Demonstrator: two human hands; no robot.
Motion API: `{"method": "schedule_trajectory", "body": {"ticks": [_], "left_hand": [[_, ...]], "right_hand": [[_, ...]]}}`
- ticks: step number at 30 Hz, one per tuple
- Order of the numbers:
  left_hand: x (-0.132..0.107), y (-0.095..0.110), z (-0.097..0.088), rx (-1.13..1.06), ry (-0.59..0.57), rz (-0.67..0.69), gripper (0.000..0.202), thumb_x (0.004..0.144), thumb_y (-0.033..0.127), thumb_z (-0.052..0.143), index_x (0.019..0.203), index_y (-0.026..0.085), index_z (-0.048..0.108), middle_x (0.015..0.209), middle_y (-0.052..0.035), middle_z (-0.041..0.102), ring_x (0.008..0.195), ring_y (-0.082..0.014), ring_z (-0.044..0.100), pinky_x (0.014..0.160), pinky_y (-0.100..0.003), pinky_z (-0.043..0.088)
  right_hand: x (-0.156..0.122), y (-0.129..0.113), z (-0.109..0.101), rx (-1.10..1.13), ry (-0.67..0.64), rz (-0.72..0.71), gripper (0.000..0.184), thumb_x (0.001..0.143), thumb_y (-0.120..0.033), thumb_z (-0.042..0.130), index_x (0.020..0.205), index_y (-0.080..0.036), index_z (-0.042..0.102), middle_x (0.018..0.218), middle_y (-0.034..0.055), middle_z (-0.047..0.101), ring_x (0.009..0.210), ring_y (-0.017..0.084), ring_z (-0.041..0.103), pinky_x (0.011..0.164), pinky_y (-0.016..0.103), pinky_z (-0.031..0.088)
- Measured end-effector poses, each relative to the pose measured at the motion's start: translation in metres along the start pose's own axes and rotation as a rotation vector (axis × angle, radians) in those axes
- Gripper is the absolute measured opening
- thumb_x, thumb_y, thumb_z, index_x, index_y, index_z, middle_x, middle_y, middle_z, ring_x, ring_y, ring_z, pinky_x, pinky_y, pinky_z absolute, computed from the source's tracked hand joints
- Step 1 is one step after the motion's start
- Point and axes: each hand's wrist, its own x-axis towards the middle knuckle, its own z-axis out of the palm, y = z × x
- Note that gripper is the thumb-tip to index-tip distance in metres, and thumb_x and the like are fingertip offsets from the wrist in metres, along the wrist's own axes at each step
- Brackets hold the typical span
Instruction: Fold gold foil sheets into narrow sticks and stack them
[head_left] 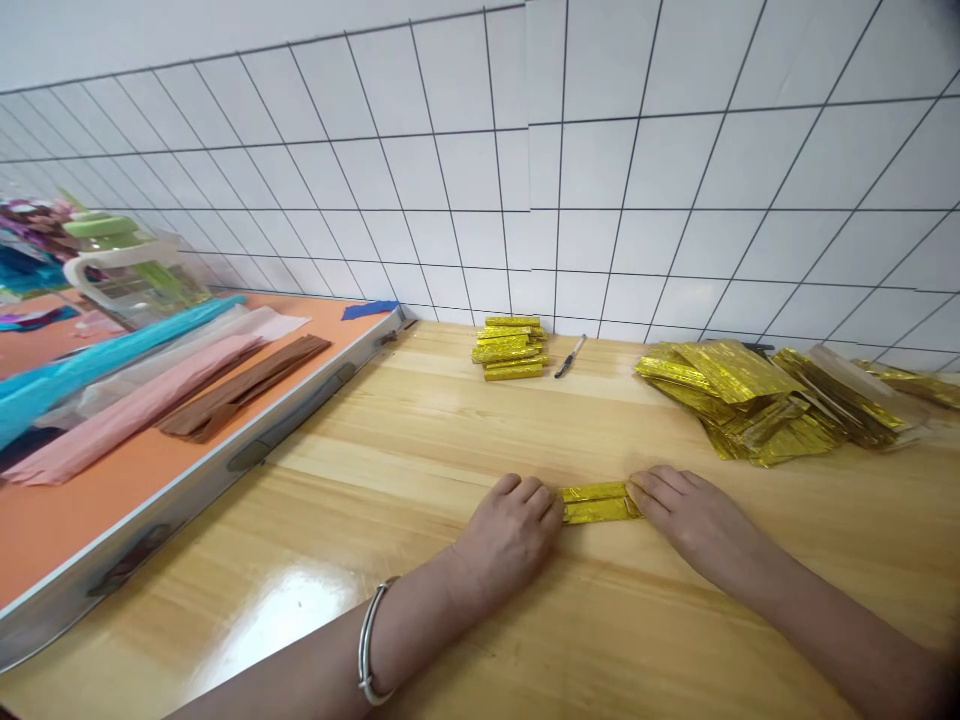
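Note:
A flat strip of shiny gold foil [598, 503] with a lengthwise crease lies on the wooden table between my hands. My left hand [517, 522] is closed at its left end, knuckles up and fingertips hidden. At the right end, my right hand [679, 505] has its fingers pressed together on the foil, covering that edge. Beyond my hands, a small stack of rolled gold foil pieces [511, 348] rests close to the wall. A larger loose pile of flat gold foil sheets [742, 390] lies to the right.
A pen [571, 357] lies beside the rolls. On the left, a raised orange board [300, 375] bears brown, pink and blue crepe paper [97, 355] and a clear jug with a green lid [142, 265]. A white tiled wall [450, 170] bounds the wooden table [360, 430] at the back.

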Motion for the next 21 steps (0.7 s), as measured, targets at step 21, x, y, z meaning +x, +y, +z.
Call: {"method": "schedule_trajectory", "body": {"ticks": [21], "left_hand": [[-0.024,-0.013,0.0,-0.177,0.082,0.005,0.046,0.088,0.023,0.042,0.133,0.017,0.034,0.118,-0.0095,0.057,0.105,-0.022,0.048,0.095,-0.038,0.031]], "right_hand": [[-0.01,0.001,-0.002,0.076,-0.029,0.059,0.037,0.087,-0.011,0.04,0.122,-0.012,0.053,0.114,0.013,0.061,0.107,0.024,0.05,0.094,0.042,0.044]]}}
